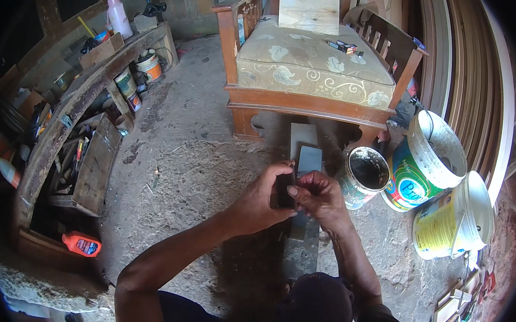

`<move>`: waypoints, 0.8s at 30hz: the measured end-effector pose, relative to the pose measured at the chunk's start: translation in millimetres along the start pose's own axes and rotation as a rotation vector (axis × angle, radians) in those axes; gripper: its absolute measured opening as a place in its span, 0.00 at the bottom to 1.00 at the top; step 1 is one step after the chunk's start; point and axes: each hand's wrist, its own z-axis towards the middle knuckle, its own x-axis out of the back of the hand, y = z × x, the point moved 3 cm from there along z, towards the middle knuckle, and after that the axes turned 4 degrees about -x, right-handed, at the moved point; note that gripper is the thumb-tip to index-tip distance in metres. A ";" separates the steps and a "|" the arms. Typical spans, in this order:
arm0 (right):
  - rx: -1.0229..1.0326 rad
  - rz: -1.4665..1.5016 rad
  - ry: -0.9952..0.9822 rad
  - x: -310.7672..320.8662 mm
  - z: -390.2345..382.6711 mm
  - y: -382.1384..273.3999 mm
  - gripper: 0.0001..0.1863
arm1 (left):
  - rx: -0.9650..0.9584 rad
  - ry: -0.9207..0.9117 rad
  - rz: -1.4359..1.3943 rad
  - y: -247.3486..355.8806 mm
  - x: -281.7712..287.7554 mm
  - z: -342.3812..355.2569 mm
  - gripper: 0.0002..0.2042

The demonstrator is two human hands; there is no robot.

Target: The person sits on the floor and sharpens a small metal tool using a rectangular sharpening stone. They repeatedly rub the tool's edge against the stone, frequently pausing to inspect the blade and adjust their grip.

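The left hand (256, 198) grips a dark block (284, 191), the right hand (325, 201) pinches its three o'clock edge; handling looks midway, how much remains I cannot tell

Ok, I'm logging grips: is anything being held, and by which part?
A dark block: the left hand grips its far and near ends; the right hand touches its right side.

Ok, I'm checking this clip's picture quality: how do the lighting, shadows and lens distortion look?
Head view: black rim, with the bench at left and the boards at right visibly bowed; head view: a dark shadow falls on the floor toward the lower middle; head view: the dark block in the left hand shows little surface detail.
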 end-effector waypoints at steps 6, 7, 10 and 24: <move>0.526 -0.451 0.102 12.3 3.7 1.9 0.12 | 0.020 -0.007 -0.111 -2.7 6.4 3.0 0.37; 0.549 -0.481 0.087 10.8 3.3 6.3 0.13 | 0.015 -0.012 -0.105 -3.0 5.6 3.6 0.37; 0.668 -0.621 0.078 14.7 4.3 11.2 0.15 | 0.052 -0.006 -0.214 -3.5 3.8 5.5 0.37; 0.714 -0.682 0.219 18.4 -5.8 7.8 0.09 | 0.088 -0.110 -0.436 8.9 0.6 10.6 0.36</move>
